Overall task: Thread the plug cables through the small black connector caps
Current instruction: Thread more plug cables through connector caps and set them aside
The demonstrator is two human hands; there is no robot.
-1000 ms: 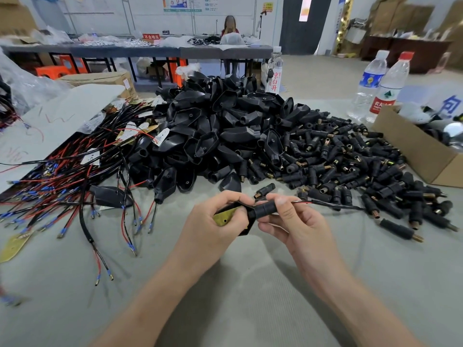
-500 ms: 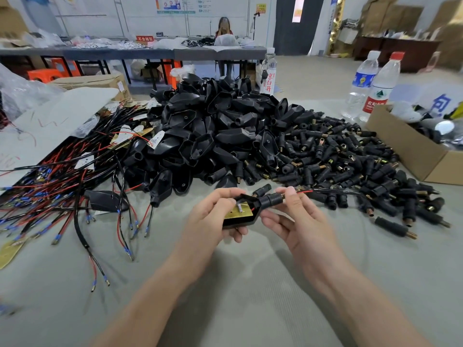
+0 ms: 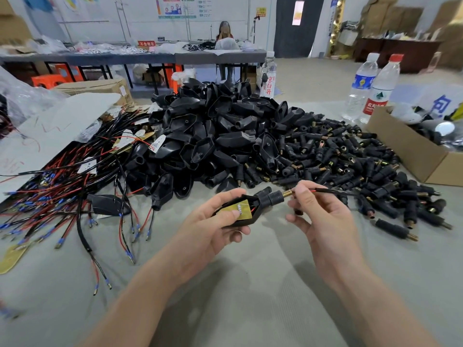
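Note:
My left hand (image 3: 213, 229) grips a black plug shell (image 3: 246, 221) with a yellow circuit board inside, the thumb pressing on the board. A small black connector cap (image 3: 274, 199) with a brass spring end sits at the shell's neck. My right hand (image 3: 318, 216) pinches the black-and-red cable (image 3: 328, 191) just right of the spring; the cable runs off to the right over the pile. A heap of black plug shells (image 3: 220, 136) and a spread of small connector caps (image 3: 350, 159) lie behind. Loose red and black cables (image 3: 62, 196) lie at the left.
An open cardboard box (image 3: 411, 156) stands at the right, with two water bottles (image 3: 370, 88) behind it and a third bottle (image 3: 268, 73) behind the heap. White sheets cover the far left. Bare grey table surface (image 3: 238, 284) lies under my forearms. A person sits at a far table.
The connector cap has slid left along the cable up to the shell's neck, baring the brass spring. My right hand shifted right onto the cable; the shell turned to show its board.

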